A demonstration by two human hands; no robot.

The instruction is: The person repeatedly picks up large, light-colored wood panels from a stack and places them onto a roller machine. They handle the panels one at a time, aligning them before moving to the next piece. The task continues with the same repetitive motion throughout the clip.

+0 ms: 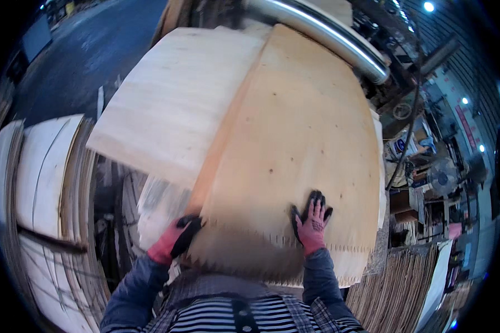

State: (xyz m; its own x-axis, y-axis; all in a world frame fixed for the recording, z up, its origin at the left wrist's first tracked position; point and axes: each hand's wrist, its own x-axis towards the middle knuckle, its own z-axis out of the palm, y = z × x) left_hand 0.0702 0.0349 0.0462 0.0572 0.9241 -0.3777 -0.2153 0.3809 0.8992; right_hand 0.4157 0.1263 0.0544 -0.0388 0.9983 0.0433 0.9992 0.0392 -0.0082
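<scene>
A large pale wood veneer sheet [294,144] lies in front of me, its near edge cut in a zigzag of small teeth. My right hand [311,222], in a red and black glove, presses flat on the sheet near that edge with fingers spread. My left hand [178,236], gloved the same way, grips the sheet's near left corner. A second pale sheet [172,105] lies under it, sticking out to the left and blurred by motion.
A shiny metal roller [328,36] crosses the top behind the sheets. Stacks of veneer [44,183] stand at my left, another ribbed stack [394,288] at lower right. Machines, a fan [441,177] and clutter fill the right side.
</scene>
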